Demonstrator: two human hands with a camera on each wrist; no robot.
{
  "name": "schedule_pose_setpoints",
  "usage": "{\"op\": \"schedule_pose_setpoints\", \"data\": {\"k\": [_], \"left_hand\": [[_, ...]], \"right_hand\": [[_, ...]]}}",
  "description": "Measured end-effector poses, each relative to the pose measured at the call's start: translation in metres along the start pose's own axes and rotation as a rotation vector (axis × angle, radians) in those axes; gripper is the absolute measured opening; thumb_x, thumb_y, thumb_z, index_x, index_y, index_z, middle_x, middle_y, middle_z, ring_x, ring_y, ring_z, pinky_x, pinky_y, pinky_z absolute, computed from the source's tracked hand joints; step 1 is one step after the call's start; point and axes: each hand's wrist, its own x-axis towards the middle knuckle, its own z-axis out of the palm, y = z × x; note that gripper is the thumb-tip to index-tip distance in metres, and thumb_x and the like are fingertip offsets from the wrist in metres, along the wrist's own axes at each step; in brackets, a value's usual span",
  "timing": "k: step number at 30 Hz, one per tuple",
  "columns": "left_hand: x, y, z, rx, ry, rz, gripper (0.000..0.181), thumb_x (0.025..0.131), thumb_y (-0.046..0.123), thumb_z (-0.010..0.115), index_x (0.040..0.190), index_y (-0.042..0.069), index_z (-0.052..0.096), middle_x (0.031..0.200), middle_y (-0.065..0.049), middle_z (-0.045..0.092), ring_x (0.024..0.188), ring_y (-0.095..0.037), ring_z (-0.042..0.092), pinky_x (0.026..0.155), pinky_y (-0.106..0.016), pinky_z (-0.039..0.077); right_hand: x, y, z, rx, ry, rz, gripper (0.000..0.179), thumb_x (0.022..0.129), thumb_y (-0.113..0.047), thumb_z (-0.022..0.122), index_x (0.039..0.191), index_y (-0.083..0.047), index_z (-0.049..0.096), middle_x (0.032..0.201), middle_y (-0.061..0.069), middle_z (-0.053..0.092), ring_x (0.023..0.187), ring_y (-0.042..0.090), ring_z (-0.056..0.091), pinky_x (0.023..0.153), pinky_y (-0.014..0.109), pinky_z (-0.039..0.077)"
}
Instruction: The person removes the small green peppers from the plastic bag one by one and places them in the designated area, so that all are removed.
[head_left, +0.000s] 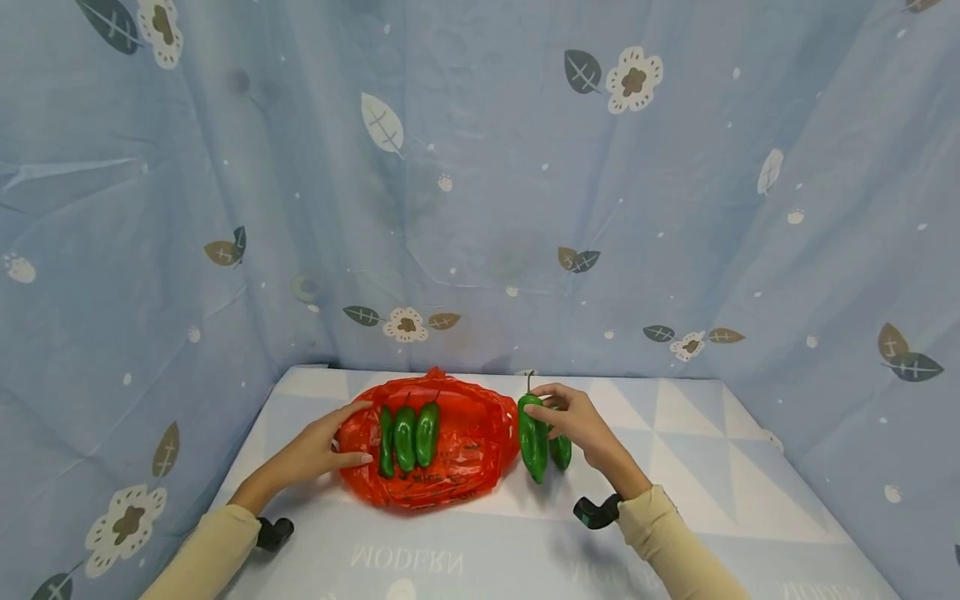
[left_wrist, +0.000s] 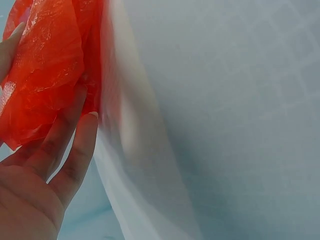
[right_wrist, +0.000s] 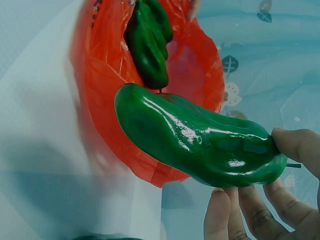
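Note:
A red plastic bag (head_left: 468,429) lies spread on the table with three green peppers (head_left: 406,437) side by side on or in it. At the bag's left edge, my left hand (head_left: 318,442) holds it between thumb and fingers. My right hand (head_left: 579,421) pinches another green pepper (head_left: 533,442) near its stem, just right of the bag. In the right wrist view this glossy pepper (right_wrist: 195,137) hangs above the bag's rim, thumb on one side and fingers on the other. One more green pepper (head_left: 561,451) is partly hidden behind the right hand.
The table (head_left: 690,450) has a pale cloth with triangles and printed lettering. A blue curtain (head_left: 495,200) with leaves and flowers encloses the back and sides. Dark camera mounts (head_left: 596,512) sit at both wrists.

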Motion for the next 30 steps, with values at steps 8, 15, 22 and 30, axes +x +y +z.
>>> {"op": "schedule_pose_setpoints", "data": {"k": [8, 15, 22, 30], "left_hand": [[0.002, 0.001, 0.001, -0.007, -0.007, -0.011, 0.088, 0.076, 0.036, 0.080, 0.148, 0.018, 0.033, 0.147, -0.015, 0.038, 0.131, -0.039, 0.039, 0.099, -0.055, 0.041], [0.002, 0.000, 0.001, -0.007, -0.004, -0.013, 0.088, 0.075, 0.039, 0.080, 0.148, 0.019, 0.033, 0.147, -0.015, 0.038, 0.130, -0.039, 0.039, 0.098, -0.055, 0.041], [0.002, 0.000, 0.001, -0.013, -0.007, -0.014, 0.088, 0.076, 0.040, 0.079, 0.148, 0.020, 0.032, 0.147, -0.015, 0.038, 0.131, -0.039, 0.039, 0.099, -0.055, 0.041], [0.003, -0.002, 0.001, -0.008, -0.013, -0.017, 0.089, 0.075, 0.042, 0.079, 0.148, 0.021, 0.032, 0.148, -0.015, 0.037, 0.131, -0.039, 0.038, 0.098, -0.055, 0.042]], "right_hand": [[0.000, 0.006, -0.011, 0.004, 0.018, 0.014, 0.042, 0.077, -0.042, 0.077, 0.113, -0.022, 0.065, 0.104, 0.007, 0.064, 0.092, 0.023, 0.061, 0.071, 0.039, 0.056], [-0.001, 0.009, -0.022, -0.005, 0.042, 0.025, 0.046, 0.079, -0.042, 0.076, 0.117, -0.019, 0.063, 0.108, 0.009, 0.062, 0.092, 0.023, 0.061, 0.074, 0.044, 0.056], [-0.002, 0.014, -0.032, -0.012, 0.063, 0.024, 0.048, 0.080, -0.041, 0.075, 0.120, -0.018, 0.062, 0.108, 0.010, 0.062, 0.090, 0.022, 0.062, 0.072, 0.043, 0.056], [0.001, 0.026, -0.042, 0.005, 0.094, 0.044, 0.050, 0.079, -0.044, 0.075, 0.120, -0.019, 0.062, 0.106, 0.010, 0.064, 0.088, 0.023, 0.062, 0.068, 0.040, 0.056]]}}
